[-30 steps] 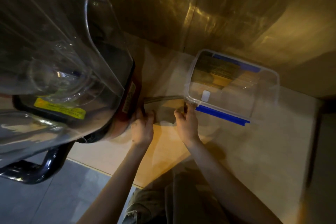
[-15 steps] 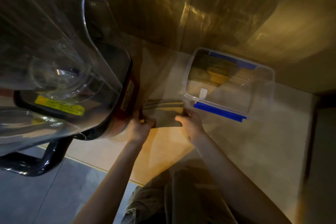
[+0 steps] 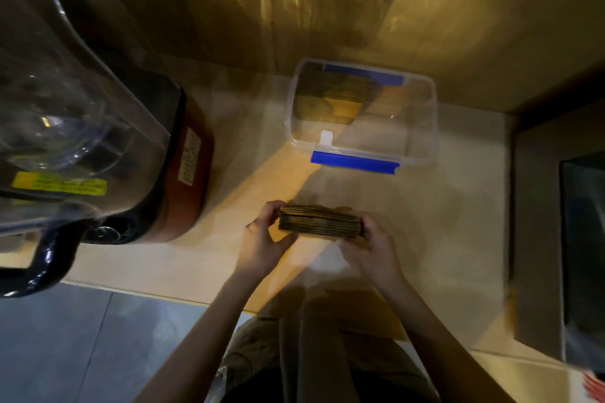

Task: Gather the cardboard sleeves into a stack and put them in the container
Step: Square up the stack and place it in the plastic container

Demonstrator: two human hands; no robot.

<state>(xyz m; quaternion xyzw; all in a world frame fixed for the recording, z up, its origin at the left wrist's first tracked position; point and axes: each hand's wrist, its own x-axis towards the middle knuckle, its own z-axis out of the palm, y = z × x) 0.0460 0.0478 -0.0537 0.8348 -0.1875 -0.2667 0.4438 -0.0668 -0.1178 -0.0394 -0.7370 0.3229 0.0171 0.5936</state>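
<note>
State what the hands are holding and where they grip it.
Both hands hold the stack of cardboard sleeves: left hand at its left end, right hand at its right end.

Stack of cardboard sleeves (image 3: 321, 221): brown, flattened, edges roughly aligned, layered edges turned toward camera, held level above counter, well apart from container, on its near side. Container (image 3: 422, 127): clear plastic, rectangular, lid off, blue latch on near and far rims. More brown sleeves (image 3: 330, 101) seen inside container, against its far left corner.
</note>
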